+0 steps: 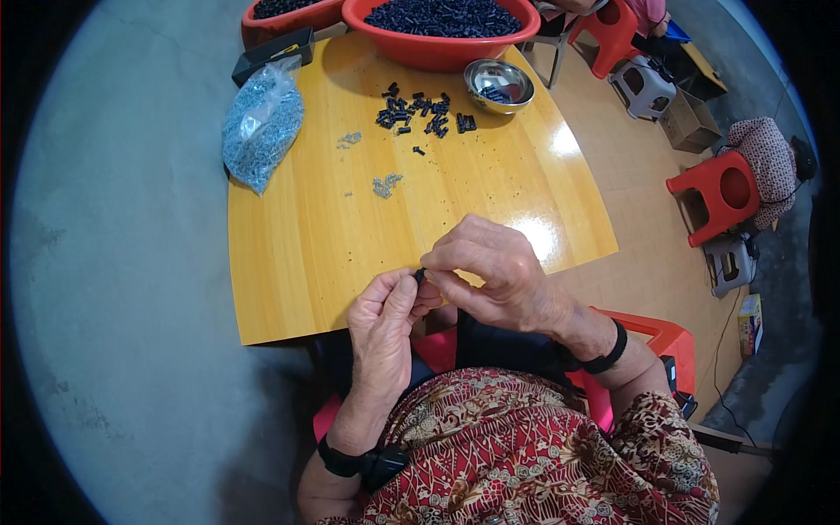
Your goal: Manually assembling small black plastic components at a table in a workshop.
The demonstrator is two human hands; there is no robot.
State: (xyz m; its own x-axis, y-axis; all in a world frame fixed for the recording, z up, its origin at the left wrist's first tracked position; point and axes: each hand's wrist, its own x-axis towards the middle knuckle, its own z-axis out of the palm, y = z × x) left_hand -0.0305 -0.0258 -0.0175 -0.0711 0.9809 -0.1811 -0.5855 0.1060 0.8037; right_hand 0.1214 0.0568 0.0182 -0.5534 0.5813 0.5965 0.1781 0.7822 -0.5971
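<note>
Near the front edge of the yellow wooden table (293, 271), my left hand (381, 328) pinches a small black part (420, 275) between thumb and fingertips. My right hand (494, 267) is closed in a pinch just above that part, its fingertips meeting it. Whether a tiny piece sits in the right fingertips cannot be made out. Beyond my hands lies a small heap of silvery pieces (385, 185), with another small group (350, 139) farther off. A loose pile of short black parts (398, 114) spreads behind them, and one single black part (419, 150) lies apart.
A red basin (411, 52) full of black parts stands at the far edge, beside a steel bowl (473, 83) holding some. At the far left are a clear bag (262, 131) of silvery pieces and a black tray (254, 66). Red stools (713, 194) and another person are to the right.
</note>
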